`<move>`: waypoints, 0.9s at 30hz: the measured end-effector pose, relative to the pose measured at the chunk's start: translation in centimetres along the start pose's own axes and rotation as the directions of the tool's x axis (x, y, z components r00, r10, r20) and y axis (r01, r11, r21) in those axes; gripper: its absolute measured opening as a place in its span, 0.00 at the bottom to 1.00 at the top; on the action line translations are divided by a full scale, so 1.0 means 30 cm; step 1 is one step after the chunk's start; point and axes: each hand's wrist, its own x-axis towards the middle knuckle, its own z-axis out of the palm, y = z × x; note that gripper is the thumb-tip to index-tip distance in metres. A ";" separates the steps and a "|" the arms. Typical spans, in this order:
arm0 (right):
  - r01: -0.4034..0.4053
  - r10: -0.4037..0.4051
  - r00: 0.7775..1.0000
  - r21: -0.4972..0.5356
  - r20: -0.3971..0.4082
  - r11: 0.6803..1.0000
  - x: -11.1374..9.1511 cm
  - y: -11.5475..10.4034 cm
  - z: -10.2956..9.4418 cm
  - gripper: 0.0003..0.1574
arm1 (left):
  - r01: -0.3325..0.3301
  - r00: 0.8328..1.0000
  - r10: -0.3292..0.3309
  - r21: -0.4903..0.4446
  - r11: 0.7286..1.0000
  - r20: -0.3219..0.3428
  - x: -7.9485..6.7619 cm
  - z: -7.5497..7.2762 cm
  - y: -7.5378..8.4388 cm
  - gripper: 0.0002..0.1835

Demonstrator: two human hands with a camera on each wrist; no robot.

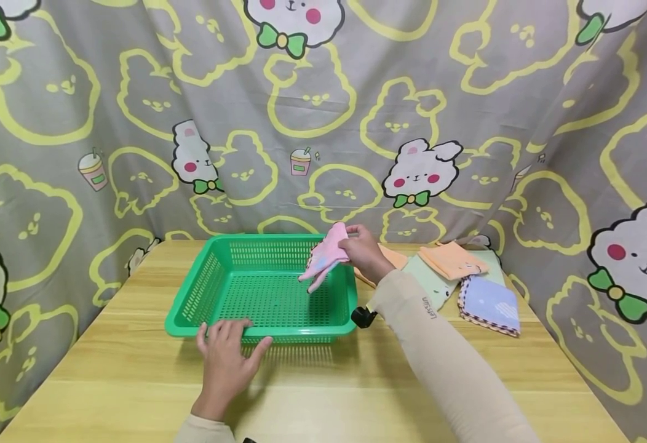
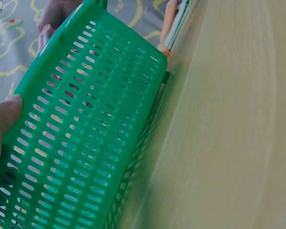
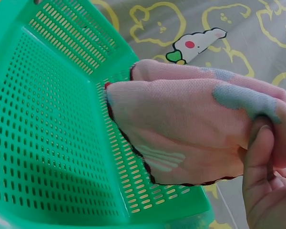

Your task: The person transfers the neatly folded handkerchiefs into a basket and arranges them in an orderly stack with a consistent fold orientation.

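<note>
My right hand [image 1: 365,253] pinches a folded pink towel [image 1: 328,251] between thumb and fingers, above the right side of a green plastic basket [image 1: 268,331]. In the right wrist view the small pink towel [image 3: 176,124] shows a dark stitched edge and blue and white patches, its free end hanging over the basket's inside. My left hand [image 1: 226,360] grips the basket's front rim near the left corner, fingers over the rim and thumb on the outer side. The thumb [image 2: 9,114] lies at the rim in the left wrist view. The basket's slotted floor shows bare.
Right of the basket lie several folded towels: an orange one [image 1: 452,259], a light green one [image 1: 425,280] and a blue one [image 1: 489,306] with a checked edge. Another orange towel [image 1: 392,257] is partly hidden by my right hand. A patterned curtain [image 1: 323,123] hangs behind the wooden table [image 1: 107,369].
</note>
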 end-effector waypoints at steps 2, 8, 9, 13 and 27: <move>-0.002 0.002 1.000 0.001 -0.008 1.000 0.003 0.002 0.002 0.26 | 0.002 1.000 -0.002 -0.001 1.000 0.001 0.000 0.000 0.001 0.29; -0.014 0.014 1.000 -0.006 -0.018 1.000 0.014 0.015 0.013 0.26 | 0.003 1.000 -0.003 0.001 1.000 0.004 0.000 0.002 0.000 0.29; -0.016 0.016 1.000 -0.003 -0.019 1.000 0.016 0.018 0.015 0.26 | 0.002 1.000 -0.002 0.001 1.000 0.005 0.000 0.002 -0.001 0.29; -0.018 0.019 1.000 0.024 -0.014 1.000 0.024 0.027 0.025 0.26 | -0.003 1.000 0.003 -0.002 1.000 0.000 0.001 -0.002 -0.002 0.29; -0.051 0.049 0.998 0.058 0.026 0.997 0.053 0.093 0.061 0.27 | -0.017 1.000 0.017 -0.004 1.000 -0.013 0.003 -0.002 -0.002 0.29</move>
